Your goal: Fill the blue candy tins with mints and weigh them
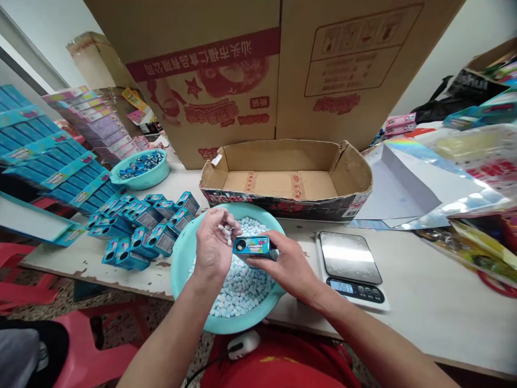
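Note:
My right hand (288,264) grips a small blue candy box (253,246) by its end, with a round hole in the box's printed face. Beside that hole, my left hand (214,242) is cupped with its fingers curled around several small white candies (226,233). Both hands are over a turquoise basin (186,253) holding a heap of pale blue and white candies (242,291). More of the same blue boxes (161,237) stand in a cluster left of the basin.
A digital scale (351,258) sits right of the basin, its display lit. Behind the basin is a shallow cardboard tray (283,202), backed by a large carton (278,81). A smaller basin (141,180) holds shiny blue pieces. Stacked blue display boxes (52,156) rise at left.

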